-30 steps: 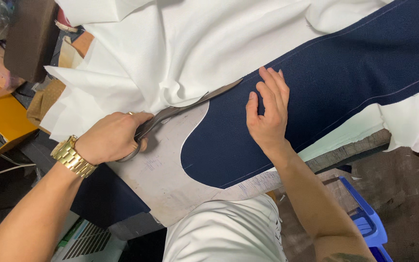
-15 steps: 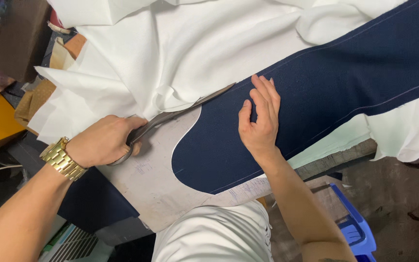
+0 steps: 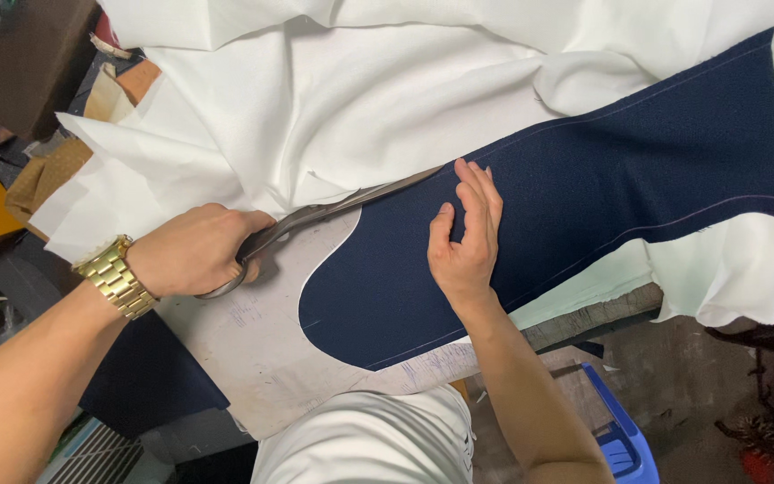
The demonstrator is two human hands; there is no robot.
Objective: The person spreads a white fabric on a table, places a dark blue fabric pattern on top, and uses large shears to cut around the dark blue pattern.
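Two risks: my left hand (image 3: 192, 249), gripping the scissors (image 3: 333, 213), could nick the navy panel (image 3: 584, 197); my flat, open right hand (image 3: 466, 237) sits near the blades.

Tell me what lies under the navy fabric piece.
Under the navy fabric piece lies a grey pattern board at its rounded end and white cloth along its upper edge. The right hand presses on top. How far either extends beneath is hidden.
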